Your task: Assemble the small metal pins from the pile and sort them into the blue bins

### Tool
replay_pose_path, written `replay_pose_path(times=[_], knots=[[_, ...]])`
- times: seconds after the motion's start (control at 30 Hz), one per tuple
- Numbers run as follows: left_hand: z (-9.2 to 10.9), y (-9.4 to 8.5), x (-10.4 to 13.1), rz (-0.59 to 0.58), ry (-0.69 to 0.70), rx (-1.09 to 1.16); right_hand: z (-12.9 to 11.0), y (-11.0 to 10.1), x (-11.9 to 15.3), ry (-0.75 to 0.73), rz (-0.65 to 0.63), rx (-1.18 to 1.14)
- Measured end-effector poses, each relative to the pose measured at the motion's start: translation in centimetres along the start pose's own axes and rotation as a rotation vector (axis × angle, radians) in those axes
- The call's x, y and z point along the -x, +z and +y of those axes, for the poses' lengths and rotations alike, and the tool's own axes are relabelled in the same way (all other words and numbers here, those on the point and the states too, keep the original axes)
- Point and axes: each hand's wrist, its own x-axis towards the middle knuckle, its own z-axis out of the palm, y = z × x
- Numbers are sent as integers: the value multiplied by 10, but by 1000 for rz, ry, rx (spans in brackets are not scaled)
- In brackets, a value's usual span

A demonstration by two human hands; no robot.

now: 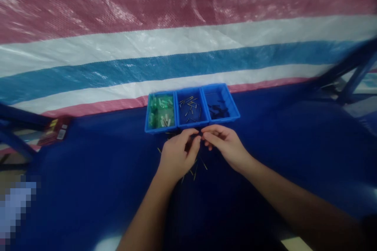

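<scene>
My left hand (179,153) and my right hand (225,145) meet fingertip to fingertip just in front of the blue bins. Both are pinched closed around something small and dark that I cannot make out. Thin brass-coloured pins (194,173) lie scattered on the blue table beneath and between my hands, partly hidden by the left one. Behind my hands, the middle blue bin (206,122) holds more such pins. The left bin (160,130) contains clear and whitish small pieces in green-tinted plastic. In the right bin (235,104) lie several small dark parts.
A striped red, white and blue tarp (188,39) hangs behind the blue table (97,172). A dark red box (55,130) sits at the left back, near a dark frame leg. Another dark frame (350,66) stands on the right. Something yellowish (296,244) shows at the bottom edge.
</scene>
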Motion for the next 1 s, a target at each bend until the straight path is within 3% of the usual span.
replay_pose_path(times=[1.0], knots=[[-1,0,-2,-36,26,-50,-1,1,1,-65,-5,128]])
